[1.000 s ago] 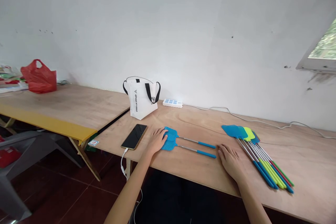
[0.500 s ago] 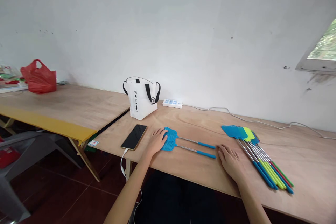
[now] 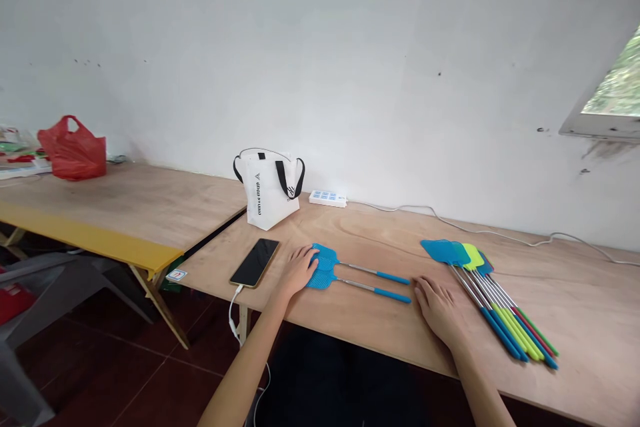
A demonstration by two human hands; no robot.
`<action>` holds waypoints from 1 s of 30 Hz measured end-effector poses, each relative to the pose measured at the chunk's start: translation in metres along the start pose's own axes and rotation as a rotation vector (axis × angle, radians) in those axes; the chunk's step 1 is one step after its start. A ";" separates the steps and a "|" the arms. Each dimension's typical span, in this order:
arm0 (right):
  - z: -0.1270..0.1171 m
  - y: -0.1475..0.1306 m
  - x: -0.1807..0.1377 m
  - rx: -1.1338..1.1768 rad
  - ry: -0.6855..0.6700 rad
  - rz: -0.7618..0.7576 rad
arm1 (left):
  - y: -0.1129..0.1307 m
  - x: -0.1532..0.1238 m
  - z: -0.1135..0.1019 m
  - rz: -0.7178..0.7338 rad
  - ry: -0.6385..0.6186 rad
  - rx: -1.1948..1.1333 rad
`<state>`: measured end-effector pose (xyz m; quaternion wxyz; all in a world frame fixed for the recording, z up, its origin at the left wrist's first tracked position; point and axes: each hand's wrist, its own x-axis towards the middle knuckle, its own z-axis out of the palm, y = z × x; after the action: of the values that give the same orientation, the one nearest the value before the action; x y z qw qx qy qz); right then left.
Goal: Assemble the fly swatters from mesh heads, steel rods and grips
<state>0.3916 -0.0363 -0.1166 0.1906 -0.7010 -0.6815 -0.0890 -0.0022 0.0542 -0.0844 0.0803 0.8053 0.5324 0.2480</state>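
Two blue fly swatters (image 3: 324, 269) lie side by side on the wooden table, heads overlapping to the left and handles pointing right. My left hand (image 3: 300, 269) rests with its fingers stretched out over the left edge of their mesh heads, not gripping them. Just past the handle ends, my right hand (image 3: 437, 303) lies on the tabletop, fingers extended and holding nothing. Farther right is a fanned pile of fly swatters (image 3: 493, 300) with blue, yellow-green, red and green handles and thin metal shafts.
A phone (image 3: 255, 261) on a white cable lies left of my left hand. Behind it stands a white bag (image 3: 270, 195) with black handles, beside a white power strip (image 3: 327, 198). A red plastic bag (image 3: 75, 150) sits on the neighbouring table (image 3: 165, 203).
The view has shifted very slightly. Both hands and the fly swatters keep their places.
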 end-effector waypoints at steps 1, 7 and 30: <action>0.000 0.000 0.000 0.000 0.000 0.002 | 0.000 0.000 0.000 0.004 0.002 -0.002; 0.001 0.000 0.000 -0.001 0.004 -0.002 | -0.001 0.000 0.002 0.017 0.009 0.002; -0.003 -0.002 0.001 0.011 -0.015 -0.003 | -0.003 0.001 0.002 0.008 0.010 0.000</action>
<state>0.3901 -0.0368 -0.1138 0.1892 -0.6994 -0.6845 -0.0802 -0.0035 0.0562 -0.0871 0.0766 0.8062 0.5296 0.2523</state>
